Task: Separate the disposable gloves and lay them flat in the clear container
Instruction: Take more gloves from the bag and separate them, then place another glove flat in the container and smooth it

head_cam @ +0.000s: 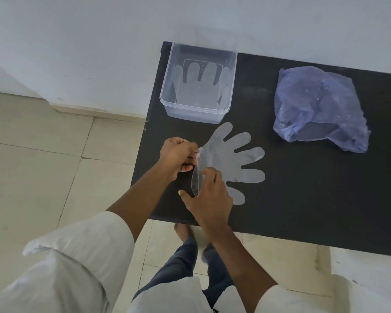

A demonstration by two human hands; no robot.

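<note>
A clear disposable glove (233, 159) lies spread on the black table (314, 188), fingers pointing right. My left hand (176, 157) pinches its cuff edge at the left. My right hand (209, 197) grips the cuff lower down, and the cuff's clear film is pulled apart into a loop between the two hands. The clear container (167, 86) stands at the table's far left corner. At least one glove (201, 82) lies flat on its bottom, fingers pointing away from me.
A crumpled blue plastic bag (314, 105) lies on the table at the right, its mouth facing me. The table's left edge runs just beside my left hand. Beige floor tiles (43, 166) lie to the left, a white wall behind.
</note>
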